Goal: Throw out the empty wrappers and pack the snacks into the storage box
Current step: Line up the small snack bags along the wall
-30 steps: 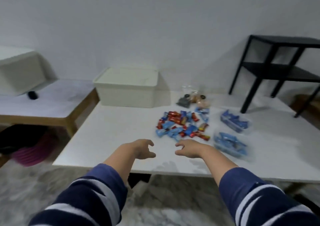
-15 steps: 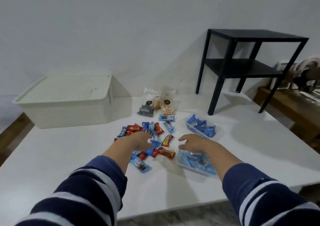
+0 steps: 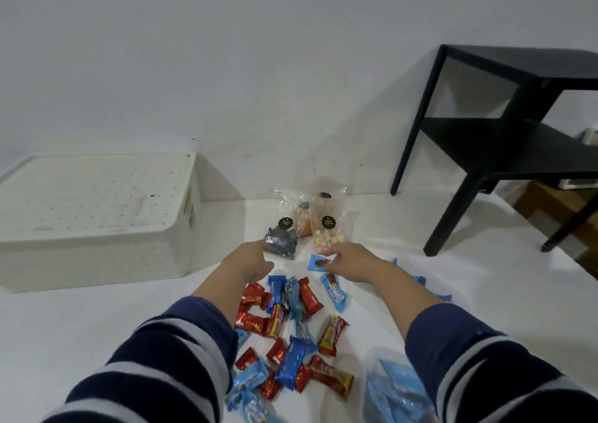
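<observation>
The storage box [image 3: 97, 218] is cream-white, dotted with small holes, lid on, standing at the tabletop's far-left edge against the wall. Three clear bags stand near the far edge: a dark bag [image 3: 281, 243], a tan bag [image 3: 302, 223] and a pastel bag [image 3: 328, 233], each with a black label. Just nearer lies a small blue packet [image 3: 318, 263]. Red and blue wrapped snacks [image 3: 291, 335] lie scattered in a loose heap from mid-table to the near edge, some overlapping. A clear pack of blue packets [image 3: 398, 393] lies at the near-right edge; whether any wrapper is empty cannot be told.
</observation>
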The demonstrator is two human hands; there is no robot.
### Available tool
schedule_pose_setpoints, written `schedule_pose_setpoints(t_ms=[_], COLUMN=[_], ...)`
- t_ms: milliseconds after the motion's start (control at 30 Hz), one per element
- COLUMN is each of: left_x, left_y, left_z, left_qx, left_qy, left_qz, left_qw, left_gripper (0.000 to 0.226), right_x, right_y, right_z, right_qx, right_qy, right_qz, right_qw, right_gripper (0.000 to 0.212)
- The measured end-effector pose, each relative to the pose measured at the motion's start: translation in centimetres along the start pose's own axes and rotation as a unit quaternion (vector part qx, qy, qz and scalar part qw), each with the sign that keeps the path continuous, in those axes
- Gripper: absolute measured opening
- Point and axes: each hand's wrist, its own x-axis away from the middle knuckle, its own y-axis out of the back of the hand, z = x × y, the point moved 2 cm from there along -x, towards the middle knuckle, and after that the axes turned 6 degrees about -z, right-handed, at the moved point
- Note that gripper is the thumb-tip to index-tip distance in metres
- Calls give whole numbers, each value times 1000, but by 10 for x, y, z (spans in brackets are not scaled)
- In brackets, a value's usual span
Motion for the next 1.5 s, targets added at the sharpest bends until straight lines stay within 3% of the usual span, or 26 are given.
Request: schedule_pose_setpoints(t_ms=[200,300,467,700,867,1167,1267,1367,1433,1500], left_x=[-52,-72,-102,-105,-91,-58,-57,-65,-76,-84], left_y=[-21,-36,-57,-83,-90,-102,-100,-89,-83,-81], left_z=[-6,-8,-9,-1,7,19,23,27,30,33], left_qx=[51,81,101,115,144,145,155,255,352,376], left_qy=[33,62,78,104,107,78,63,56,41,24], left_qz=[-55,-83,-121,-125,-150,-173,-184,-197,-164,-137], left_qw=[997,991,985,980,972,971,969,945,920,916], left_gripper=[58,67,95,117,120,117,113,105,102,106], right_x=[-74,-108,-161,-193,-189,-151,-146,-142,-142,-142], right_y=[29,40,47,36,29,17,15,16,16,14], right_z=[18,26,30,29,31,30,31,33,33,33], right_qx=[21,-21,-41,-46,-116,-181,-221,-227,-225,-215], right_qy=[30,29,18,-32,-11,-4,-7,-3,-7,-5], right_qz=[-31,-64,-112,-141,-157,-139,-135,-123,-112,-114], right_qw=[999,997,993,988,981,974,966,966,968,970], right_gripper=[40,35,44,32,13,18,9,10,12,13])
